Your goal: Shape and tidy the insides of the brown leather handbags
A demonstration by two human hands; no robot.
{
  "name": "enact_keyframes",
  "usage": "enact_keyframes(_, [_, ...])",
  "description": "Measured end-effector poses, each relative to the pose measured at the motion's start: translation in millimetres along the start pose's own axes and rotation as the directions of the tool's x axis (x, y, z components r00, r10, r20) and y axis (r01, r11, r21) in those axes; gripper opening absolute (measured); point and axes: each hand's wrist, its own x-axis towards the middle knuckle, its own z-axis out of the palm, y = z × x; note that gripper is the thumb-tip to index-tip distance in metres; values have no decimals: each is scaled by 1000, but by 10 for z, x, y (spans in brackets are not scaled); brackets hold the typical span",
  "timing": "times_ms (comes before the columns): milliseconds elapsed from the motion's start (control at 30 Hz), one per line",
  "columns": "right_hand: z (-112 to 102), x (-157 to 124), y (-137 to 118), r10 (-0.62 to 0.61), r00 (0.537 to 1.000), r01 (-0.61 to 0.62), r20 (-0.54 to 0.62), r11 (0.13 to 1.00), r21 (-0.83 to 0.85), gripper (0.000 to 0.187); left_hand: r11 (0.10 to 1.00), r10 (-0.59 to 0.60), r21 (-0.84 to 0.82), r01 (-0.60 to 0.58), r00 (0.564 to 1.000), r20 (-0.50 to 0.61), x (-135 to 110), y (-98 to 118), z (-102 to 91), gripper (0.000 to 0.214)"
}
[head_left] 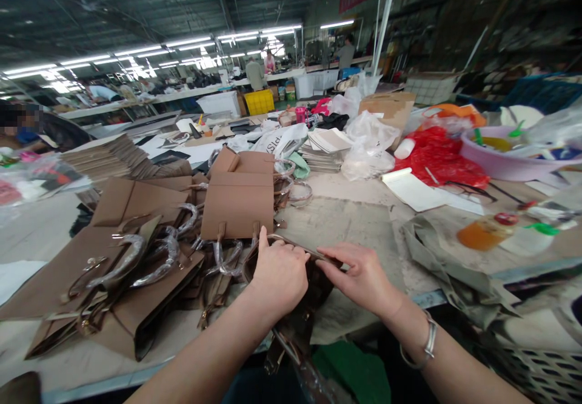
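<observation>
Just in front of me, at the table edge, is a brown handbag (317, 292) with its dark inside showing and its lower part hanging toward my lap. My left hand (282, 275) is closed over the bag's rim on the left, the index finger stretched along the edge. On the right, my right hand (357, 275) pinches the same rim between thumb and fingers. Beyond my left hand lies a flat brown bag (239, 204) with plastic-wrapped handles. More brown bags (150, 295) are heaped to the left, their handles also wrapped.
Stacked brown panels (111, 158) stand at the back left. On the right are a notebook (409, 188), eyeglasses (470, 191), a bottle of orange liquid (486, 232), a red plastic bag (431, 155) and a lilac basin (509, 161). Other people are in the background and at the far left.
</observation>
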Motion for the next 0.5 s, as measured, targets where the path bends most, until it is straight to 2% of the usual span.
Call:
enact_keyframes(200, [35, 25, -61, 4, 999, 1, 44, 994, -108, 14, 1000, -11, -4, 11, 1000, 6, 16, -13, -21, 29])
enact_keyframes(333, [60, 32, -74, 7, 998, 4, 54, 979, -205, 21, 1000, -16, 28, 16, 1000, 18, 18, -32, -15, 34])
enact_keyframes(500, [65, 63, -40, 15, 998, -2, 66, 980, -198, 27, 1000, -3, 26, 3, 1000, 20, -22, -155, -71, 37])
